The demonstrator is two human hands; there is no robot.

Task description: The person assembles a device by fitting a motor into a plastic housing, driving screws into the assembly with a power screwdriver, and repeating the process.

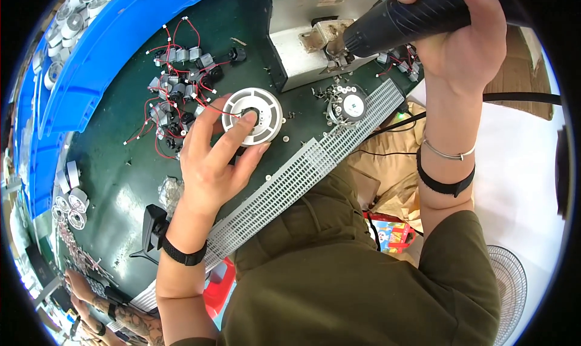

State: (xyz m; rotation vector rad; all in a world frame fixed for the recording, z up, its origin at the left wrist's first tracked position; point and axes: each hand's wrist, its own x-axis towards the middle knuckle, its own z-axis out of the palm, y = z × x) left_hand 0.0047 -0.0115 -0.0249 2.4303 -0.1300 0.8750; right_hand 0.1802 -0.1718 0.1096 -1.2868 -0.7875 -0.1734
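the light is bright and even, from above. the dark green surface (130, 182) has a pale glare in the lower left of the frame. shadows are soft and short. straight edges bend strongly near the black round rim, and the far left is slightly blurred.

— What's around my bench?
— My dark green worktop (130, 182), a blue bin (109, 49) at my left, a perforated grey strip (302, 170) along its edge, 1 white fan (508, 285) on the floor.
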